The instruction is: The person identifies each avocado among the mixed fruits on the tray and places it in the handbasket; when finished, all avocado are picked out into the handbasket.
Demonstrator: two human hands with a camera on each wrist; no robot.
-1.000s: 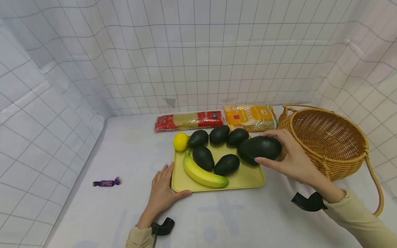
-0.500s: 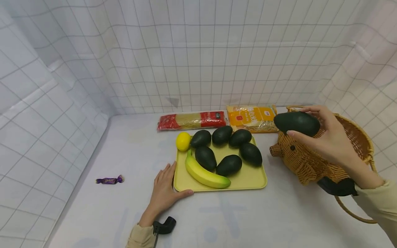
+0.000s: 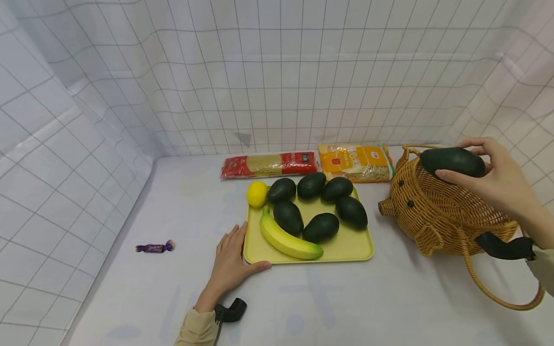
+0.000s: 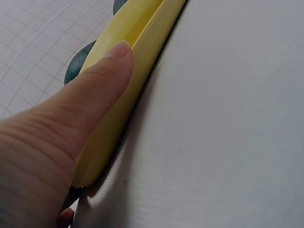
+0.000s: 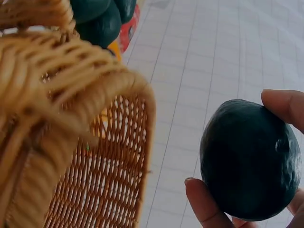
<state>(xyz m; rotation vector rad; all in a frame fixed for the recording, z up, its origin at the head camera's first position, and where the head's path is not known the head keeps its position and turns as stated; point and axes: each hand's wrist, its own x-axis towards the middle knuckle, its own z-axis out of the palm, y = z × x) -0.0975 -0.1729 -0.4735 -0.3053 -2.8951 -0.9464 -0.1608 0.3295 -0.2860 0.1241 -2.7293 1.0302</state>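
In the head view my right hand (image 3: 499, 180) holds a dark green avocado (image 3: 452, 161) over the opening of a wicker basket (image 3: 404, 223) shaped like a pig. The right wrist view has thumb and fingers gripping that avocado (image 5: 249, 161) beside the basket's rim (image 5: 147, 123). My left hand (image 3: 229, 257) rests at the near left corner of a yellow tray (image 3: 346, 250), fingers straight along its side. In the left wrist view the thumb (image 4: 102, 76) lies on the tray's rim. On the tray are several avocados (image 3: 321, 227), a banana (image 3: 287, 240) and a lemon (image 3: 257, 194).
Behind the tray lie a red pack of noodles (image 3: 269, 165) and an orange pack (image 3: 357, 163). A purple wrapped candy (image 3: 155, 247) is on the left of the table. The basket's handle (image 3: 497, 300) loops down at the right front.
My right hand has lifted the avocado off the tray's right side and carried it right, over the basket. The left hand has stayed at the tray's corner.
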